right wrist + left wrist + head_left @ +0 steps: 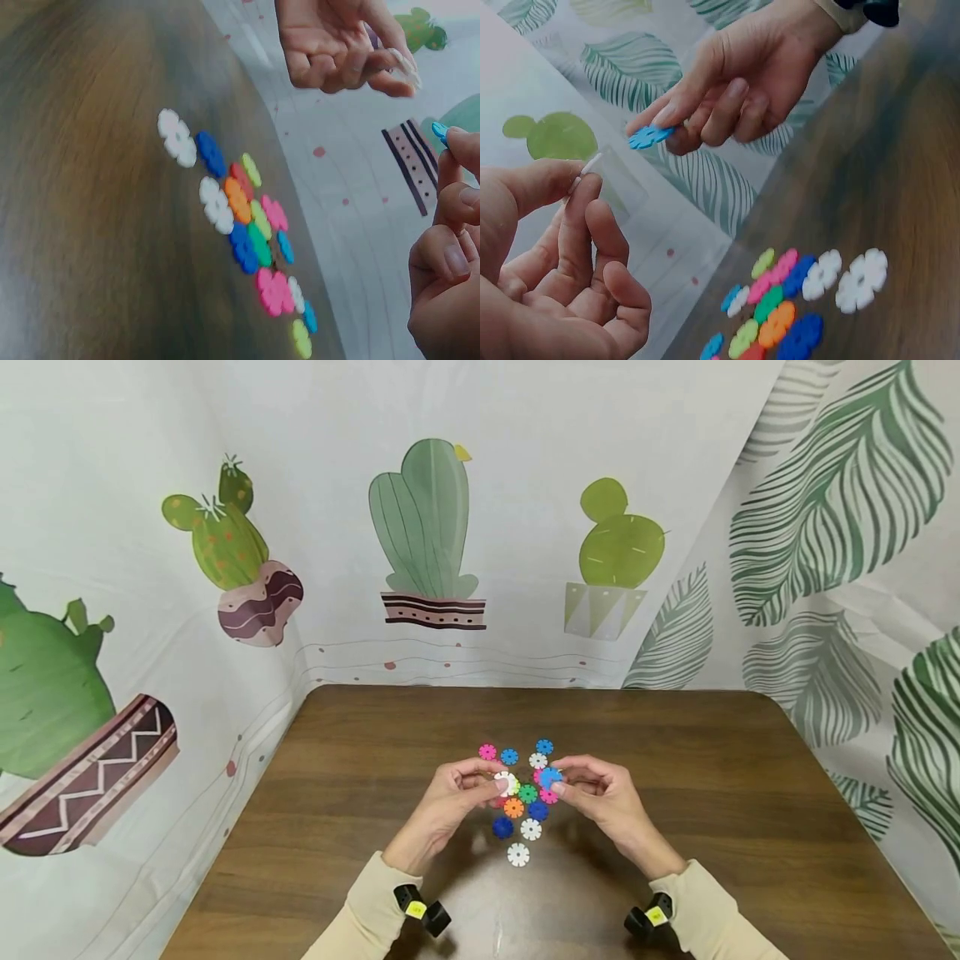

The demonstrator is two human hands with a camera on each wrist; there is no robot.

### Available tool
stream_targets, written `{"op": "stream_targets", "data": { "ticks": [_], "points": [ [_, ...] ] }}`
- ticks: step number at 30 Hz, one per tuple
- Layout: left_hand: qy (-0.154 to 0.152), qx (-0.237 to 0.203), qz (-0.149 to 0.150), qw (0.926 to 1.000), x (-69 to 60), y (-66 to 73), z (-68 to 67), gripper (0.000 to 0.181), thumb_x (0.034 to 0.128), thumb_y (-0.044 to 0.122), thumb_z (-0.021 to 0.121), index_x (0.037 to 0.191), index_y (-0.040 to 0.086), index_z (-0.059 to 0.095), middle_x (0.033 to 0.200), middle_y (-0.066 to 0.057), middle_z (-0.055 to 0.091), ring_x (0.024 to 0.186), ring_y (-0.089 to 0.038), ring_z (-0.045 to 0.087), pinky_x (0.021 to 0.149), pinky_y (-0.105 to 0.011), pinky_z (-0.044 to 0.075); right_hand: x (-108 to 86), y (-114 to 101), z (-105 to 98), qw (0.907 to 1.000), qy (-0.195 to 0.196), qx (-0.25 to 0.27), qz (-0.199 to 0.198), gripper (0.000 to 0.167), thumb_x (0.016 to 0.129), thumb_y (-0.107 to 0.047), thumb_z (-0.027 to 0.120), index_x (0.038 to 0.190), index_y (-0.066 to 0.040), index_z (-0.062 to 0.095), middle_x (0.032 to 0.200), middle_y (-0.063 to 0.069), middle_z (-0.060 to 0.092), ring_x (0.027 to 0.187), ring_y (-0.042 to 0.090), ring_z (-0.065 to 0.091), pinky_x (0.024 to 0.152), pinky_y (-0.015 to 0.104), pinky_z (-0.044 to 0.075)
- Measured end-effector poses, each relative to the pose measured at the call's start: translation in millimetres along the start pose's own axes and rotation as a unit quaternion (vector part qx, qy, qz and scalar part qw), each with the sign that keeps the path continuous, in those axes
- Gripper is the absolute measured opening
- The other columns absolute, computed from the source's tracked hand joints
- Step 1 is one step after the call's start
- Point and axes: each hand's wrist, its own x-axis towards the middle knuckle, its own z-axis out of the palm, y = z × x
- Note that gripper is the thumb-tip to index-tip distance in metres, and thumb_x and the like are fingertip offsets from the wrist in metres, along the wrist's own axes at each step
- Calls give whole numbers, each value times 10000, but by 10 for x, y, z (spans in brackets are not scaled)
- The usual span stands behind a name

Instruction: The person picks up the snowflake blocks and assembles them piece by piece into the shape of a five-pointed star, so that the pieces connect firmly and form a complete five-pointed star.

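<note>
The left hand (455, 802) pinches a white notched disc (507, 784) between thumb and index finger, held above the table. In the same way the right hand (611, 797) holds a light blue disc (551, 777) by its edge. A gap separates the two discs. In the left wrist view the blue disc (651, 136) lies nearly flat in the fingertips, and the white disc (591, 164) shows edge-on. Below the hands are flat notched discs, among them a green one (528, 793), an orange one (513, 808) and a white one (518, 855).
The discs lie in a loose cluster on the brown wooden table (337, 793), with pink and blue ones toward the back. Behind the table hangs a white cloth (525, 527) printed with cacti and leaves. Both wrists wear black cameras.
</note>
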Motion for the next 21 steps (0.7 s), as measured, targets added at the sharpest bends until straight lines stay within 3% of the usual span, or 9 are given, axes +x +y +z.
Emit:
{"op": "stream_targets", "data": {
  "ticks": [4, 12, 21],
  "points": [
    [-146, -218, -148, 9995, -15, 52, 62, 313, 963, 66, 788, 1242, -58, 716, 859, 74, 799, 742, -82, 727, 758, -248, 619, 3, -58, 61, 9995, -175, 125, -248, 294, 947, 32, 769, 1214, 126, 688, 998, -125, 801, 832, 50, 746, 697, 243, 626],
    [-544, -224, -188, 9981, -53, 120, 138, 344, 965, 54, 778, 1253, -113, 692, 842, 74, 802, 756, -64, 720, 756, -243, 631, 2, -115, 129, 9986, -387, -21, -372, 210, 964, 3, 764, 1174, 10, 759, 1058, -68, 814, 786, 32, 694, 641, 241, 582],
    [-739, -359, -251, 9963, -75, 138, 165, 345, 970, 48, 770, 1251, -136, 688, 846, 74, 799, 758, -70, 702, 736, -223, 616, -5, -165, 131, 9967, -507, -150, -612, 193, 962, 6, 765, 1154, 12, 769, 1068, -78, 807, 718, 16, 639, 594, 266, 570]
  ]
}}
